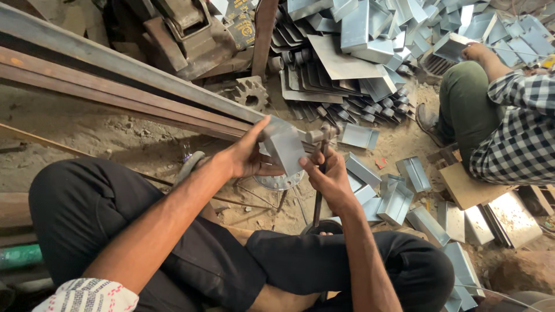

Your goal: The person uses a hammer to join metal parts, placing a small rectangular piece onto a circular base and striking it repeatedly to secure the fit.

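Sheet-metal piece (284, 149) | your left hand (245, 156) clamps it on the stake | right hand (329, 176) grips hammer (321, 150), mid-forming | next: strike squarely, I judge.

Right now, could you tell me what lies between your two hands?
In the head view, a folded grey sheet-metal piece sits between the left hand and right hand; both grip it.

Soft, even daylight, sharp focus, mild glare on the sheet-metal pieces (370, 34), slight wide-angle edge stretching.
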